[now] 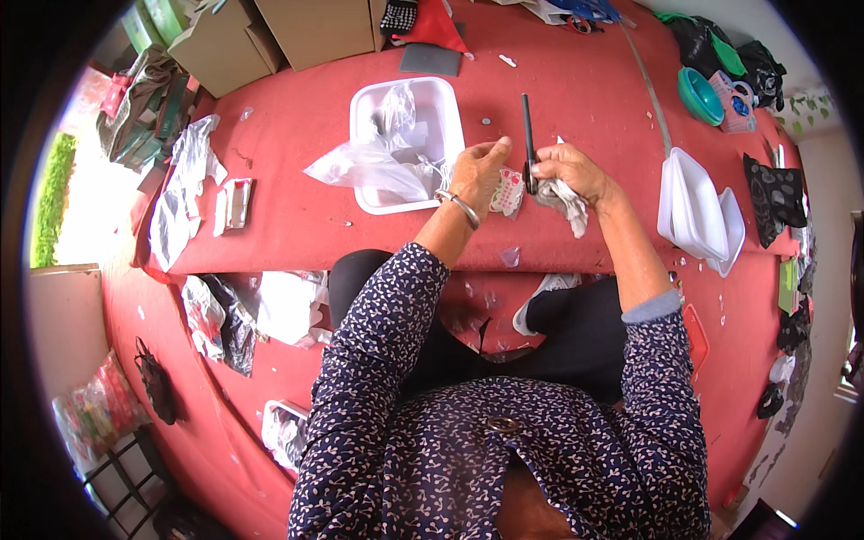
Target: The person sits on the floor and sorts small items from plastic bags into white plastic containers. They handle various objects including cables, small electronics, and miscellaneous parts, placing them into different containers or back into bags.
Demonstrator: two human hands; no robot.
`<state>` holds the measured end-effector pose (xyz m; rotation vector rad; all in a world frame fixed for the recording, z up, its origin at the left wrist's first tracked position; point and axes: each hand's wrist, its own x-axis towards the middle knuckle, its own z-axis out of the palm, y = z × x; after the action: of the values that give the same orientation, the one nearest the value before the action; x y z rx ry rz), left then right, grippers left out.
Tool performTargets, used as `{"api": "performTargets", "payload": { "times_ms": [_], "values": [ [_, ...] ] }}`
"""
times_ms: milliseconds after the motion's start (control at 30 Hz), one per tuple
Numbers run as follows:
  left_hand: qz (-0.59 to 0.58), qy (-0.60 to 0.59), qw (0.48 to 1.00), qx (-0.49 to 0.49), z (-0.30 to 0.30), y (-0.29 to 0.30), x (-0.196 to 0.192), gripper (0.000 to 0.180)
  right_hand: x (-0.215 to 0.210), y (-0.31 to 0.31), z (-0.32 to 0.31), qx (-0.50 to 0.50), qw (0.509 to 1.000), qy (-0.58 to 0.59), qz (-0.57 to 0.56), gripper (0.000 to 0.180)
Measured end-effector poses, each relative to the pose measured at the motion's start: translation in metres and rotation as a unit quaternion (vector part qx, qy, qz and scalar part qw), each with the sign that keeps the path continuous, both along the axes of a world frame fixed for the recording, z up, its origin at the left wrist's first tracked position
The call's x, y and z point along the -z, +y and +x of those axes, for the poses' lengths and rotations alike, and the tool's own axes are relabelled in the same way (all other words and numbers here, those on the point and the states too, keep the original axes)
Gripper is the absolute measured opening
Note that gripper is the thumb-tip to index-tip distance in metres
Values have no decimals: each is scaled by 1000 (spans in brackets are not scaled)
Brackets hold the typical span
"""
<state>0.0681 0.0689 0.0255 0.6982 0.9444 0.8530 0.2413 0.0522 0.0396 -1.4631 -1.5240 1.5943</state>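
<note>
My left hand [477, 176], a silver bangle at its wrist, is closed beside the right rim of a white plastic basin [365, 200]. A small red-and-white printed card [507, 192] in clear plastic shows against its fingers; I cannot tell whether they grip it or it lies on the table. My right hand [571, 171] is closed around the lower part of a slim black stick-shaped tool [528, 135], which stands upright. A crumpled whitish cloth or tissue [569, 205] hangs below that hand. Clear plastic bags [373, 171] and white cords lie in the basin, one bag spilling over its left rim.
A red cloth [297, 144] covers the work surface. Stacked white trays [693, 202] stand at the right, with a green bowl [700, 96] and pink basket [733, 103] beyond. Cardboard boxes [319, 31] line the back. Plastic wrapping [184, 198] and a small white tray [233, 207] lie left.
</note>
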Motion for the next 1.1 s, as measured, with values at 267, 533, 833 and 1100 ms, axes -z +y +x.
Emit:
{"api": "performTargets", "payload": {
  "times_ms": [267,533,833,1100],
  "values": [
    [-37,-196,971,134,-1,-5,1,17,-27,-34,-20,-22,997,-27,67,21],
    [96,-22,975,200,14,-14,20,19,-39,-34,-11,263,900,-146,316,13],
    [36,-48,962,268,10,-26,-6,19,-19,-2,20,335,808,-321,365,14],
    [29,-134,984,111,5,-4,1,20,-20,-33,-5,-17,973,-60,221,36]
  ]
}}
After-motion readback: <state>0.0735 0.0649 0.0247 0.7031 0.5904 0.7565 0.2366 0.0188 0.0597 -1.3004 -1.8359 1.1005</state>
